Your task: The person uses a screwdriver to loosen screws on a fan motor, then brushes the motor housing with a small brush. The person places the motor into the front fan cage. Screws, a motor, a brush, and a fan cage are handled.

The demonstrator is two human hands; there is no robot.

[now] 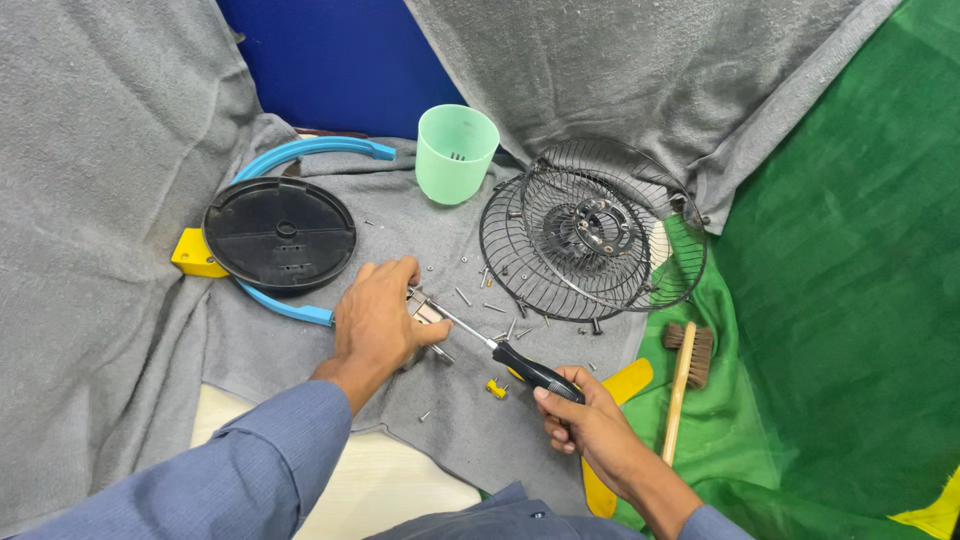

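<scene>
My left hand [378, 322] presses down on a small metal part [428, 311] lying on the grey cloth, covering most of it. My right hand [590, 425] grips the black handle of a screwdriver [520, 366]. Its thin shaft runs up and left, and its tip meets the metal part beside my left thumb. Several loose screws [497, 308] lie scattered on the cloth around both hands. A small yellow piece [496, 388] sits just left of the screwdriver handle.
A black round disc [279, 235] rests on a blue curved ring [305, 150] with a yellow block [194, 254] at left. A mint green cup [455, 153] stands behind. Two wire fan grilles [590, 235] lie at right, near a wooden brush [685, 365] and a yellow blade [625, 383].
</scene>
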